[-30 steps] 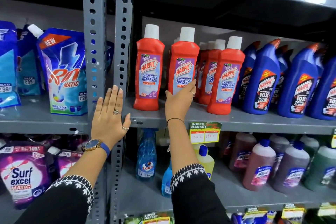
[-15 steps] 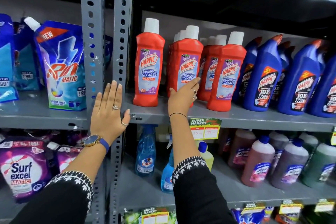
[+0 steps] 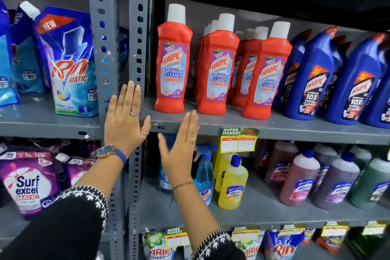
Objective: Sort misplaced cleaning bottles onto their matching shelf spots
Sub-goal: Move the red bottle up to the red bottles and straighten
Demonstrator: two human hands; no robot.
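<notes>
Red Harpic bathroom cleaner bottles with white caps stand on the grey middle shelf [image 3: 274, 127]. One red bottle [image 3: 173, 63] stands alone at the left; a row headed by a second red bottle [image 3: 218, 69] is beside it, and a third row [image 3: 267, 74] stands further right. My left hand [image 3: 124, 120] lies flat and open against the upright steel post [image 3: 137, 27]. My right hand [image 3: 181, 150] is open in front of the shelf edge, just below the second bottle, and holds nothing.
Blue Harpic toilet cleaner bottles [image 3: 314, 78] fill the shelf's right side. Below stand blue spray bottles [image 3: 204, 175], yellow bottles [image 3: 232, 183] and brown and green floor cleaner bottles [image 3: 299, 177]. Detergent pouches [image 3: 69, 63] fill the left bay. A price tag [image 3: 238, 140] hangs on the shelf edge.
My right hand has let go of the second red bottle and drawn back and down, fingers now spread. That bottle stands in line in front of its row. The left hand has stayed on the post.
</notes>
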